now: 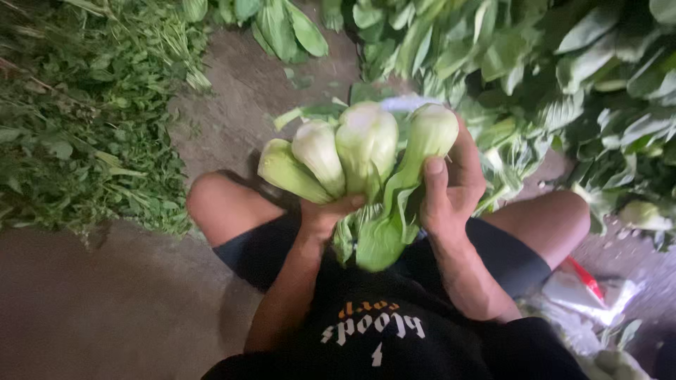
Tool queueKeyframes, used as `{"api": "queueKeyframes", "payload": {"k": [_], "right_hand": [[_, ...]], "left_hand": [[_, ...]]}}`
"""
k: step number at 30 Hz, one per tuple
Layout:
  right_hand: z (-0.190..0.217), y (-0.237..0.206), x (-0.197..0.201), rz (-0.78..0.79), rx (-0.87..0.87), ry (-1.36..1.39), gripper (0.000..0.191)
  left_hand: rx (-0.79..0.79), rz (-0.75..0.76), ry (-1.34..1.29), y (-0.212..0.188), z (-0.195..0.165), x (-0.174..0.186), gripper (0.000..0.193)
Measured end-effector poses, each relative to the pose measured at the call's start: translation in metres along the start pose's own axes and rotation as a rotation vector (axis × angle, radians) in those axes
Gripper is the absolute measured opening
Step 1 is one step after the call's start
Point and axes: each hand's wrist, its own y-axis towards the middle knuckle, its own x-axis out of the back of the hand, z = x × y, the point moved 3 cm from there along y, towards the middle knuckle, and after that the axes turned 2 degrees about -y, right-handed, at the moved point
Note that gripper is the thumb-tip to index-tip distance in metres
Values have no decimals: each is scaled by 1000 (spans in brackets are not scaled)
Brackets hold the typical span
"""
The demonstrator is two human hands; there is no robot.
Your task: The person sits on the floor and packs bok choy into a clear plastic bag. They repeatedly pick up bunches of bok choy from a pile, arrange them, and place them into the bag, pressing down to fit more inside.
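I hold a bunch of several pale green bok choy heads (352, 151) in front of my lap, white stem bases pointing away from me, leaves hanging down toward my black shirt. My left hand (325, 214) grips the bunch from underneath at its left side. My right hand (451, 186) wraps the right side, thumb pressed on the rightmost head (429, 134). Both knees are bent and spread on either side of the bunch.
A big heap of loose bok choy (563, 77) fills the top right. A pile of thin leafy greens (77, 119) lies at the left. Bare concrete floor (105, 302) shows in the lower left. A plastic bag with a red item (584, 281) lies by my right leg.
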Motion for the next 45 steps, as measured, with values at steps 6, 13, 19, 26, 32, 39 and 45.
{"api": "queueKeyframes", "payload": {"k": [6, 13, 19, 26, 32, 39, 45], "right_hand": [[14, -2, 45, 12, -8, -84, 66], [-64, -40, 58, 5, -9, -63, 70], [-93, -71, 37, 91, -209, 158, 78], [-100, 8, 112, 208, -159, -647, 50], [-147, 46, 146, 361, -696, -516, 40], [-149, 40, 167, 227, -259, -388, 28], [-168, 65, 162, 293, -252, -352, 31]], "left_hand": [[19, 4, 120, -11, 4, -32, 52], [-118, 44, 174, -31, 34, -71, 69], [78, 42, 165, -69, 71, -46, 75], [340, -50, 328, -31, 28, 11, 74], [247, 328, 870, 48, 49, -32, 73], [358, 526, 887, 71, 124, -44, 94], [716, 647, 1269, 94, 125, -43, 72]]}}
